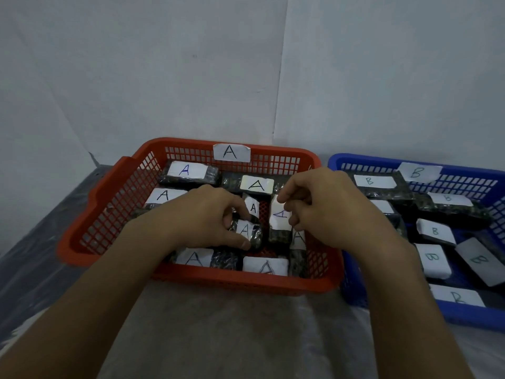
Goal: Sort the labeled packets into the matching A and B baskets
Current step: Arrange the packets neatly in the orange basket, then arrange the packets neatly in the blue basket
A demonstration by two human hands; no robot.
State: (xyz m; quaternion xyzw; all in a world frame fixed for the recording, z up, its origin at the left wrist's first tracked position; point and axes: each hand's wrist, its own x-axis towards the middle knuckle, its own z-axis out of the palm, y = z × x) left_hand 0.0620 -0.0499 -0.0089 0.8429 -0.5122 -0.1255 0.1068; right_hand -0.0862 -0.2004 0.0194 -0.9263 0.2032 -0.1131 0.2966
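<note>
The red basket marked A lies under both hands, with the blue basket marked B just right of the right hand. The left hand pinches a small A packet inside the red basket. The right hand's curled fingers meet an upright A packet at its left; whether they grip it, I cannot tell.
</note>
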